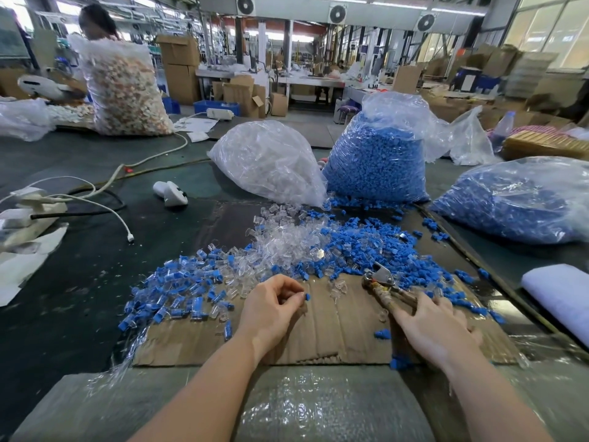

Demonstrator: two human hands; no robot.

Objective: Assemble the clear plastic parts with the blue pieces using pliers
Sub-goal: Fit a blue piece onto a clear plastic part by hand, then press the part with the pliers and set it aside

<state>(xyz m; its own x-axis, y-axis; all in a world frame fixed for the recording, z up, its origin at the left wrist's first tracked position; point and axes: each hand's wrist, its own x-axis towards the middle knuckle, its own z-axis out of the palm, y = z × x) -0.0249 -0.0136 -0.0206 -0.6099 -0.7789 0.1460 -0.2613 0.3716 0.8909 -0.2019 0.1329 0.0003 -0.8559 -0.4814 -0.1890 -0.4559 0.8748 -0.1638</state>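
Note:
My left hand pinches a small blue piece between its fingertips over the cardboard sheet. My right hand grips the handles of the pliers, whose metal jaws point up and left over the cardboard. Loose clear plastic parts lie heaped in the middle, with loose blue pieces to their right. A spread of joined clear-and-blue parts lies to the left of my left hand.
Behind the heaps stand a bag of clear parts and two bags of blue pieces. White cables and a white device lie at left. A person sits at far left behind another bag.

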